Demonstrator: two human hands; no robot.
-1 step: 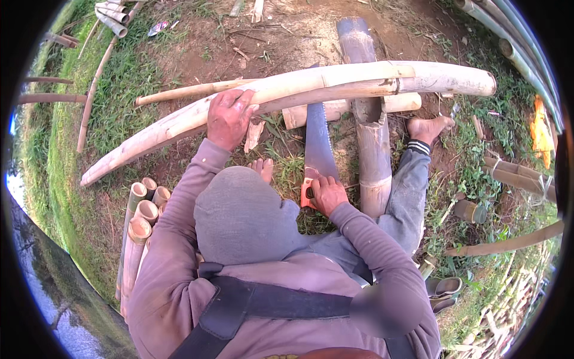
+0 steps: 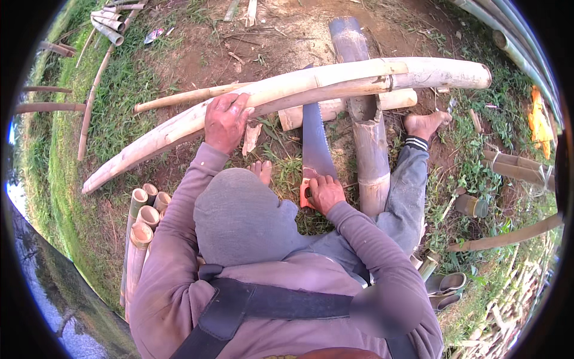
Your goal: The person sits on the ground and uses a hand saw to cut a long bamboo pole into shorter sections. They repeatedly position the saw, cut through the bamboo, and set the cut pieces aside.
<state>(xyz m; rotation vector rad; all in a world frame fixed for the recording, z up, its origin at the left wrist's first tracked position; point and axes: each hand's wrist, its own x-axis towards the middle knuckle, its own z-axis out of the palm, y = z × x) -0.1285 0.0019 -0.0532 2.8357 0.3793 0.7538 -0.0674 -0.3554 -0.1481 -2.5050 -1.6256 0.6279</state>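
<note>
A long, pale, curved bamboo pole (image 2: 335, 76) lies crosswise in front of me, its left end reaching down toward the grass. My left hand (image 2: 226, 122) is closed over it left of its middle, fingers on top and thumb at the near edge. The hand saw (image 2: 317, 140) has an orange handle (image 2: 305, 194), and its blade runs away from me under the pole, with the tip showing beyond. My right hand (image 2: 326, 194) is closed at the handle end. Under the pole's right part are a thick dark bamboo post (image 2: 371, 149) and a shorter pale crosspiece (image 2: 397, 98).
Cut bamboo tubes (image 2: 142, 233) stand upright by my left arm. A thinner bamboo stick (image 2: 185, 97) lies behind the pole. My bare foot (image 2: 427, 124) rests right of the post. Bamboo poles (image 2: 520, 57) lie at far right, and boots (image 2: 445, 284) stand nearer on the right.
The whole view has turned slightly, left side lower and right side higher. Both hands keep their places on the pole and the saw.
</note>
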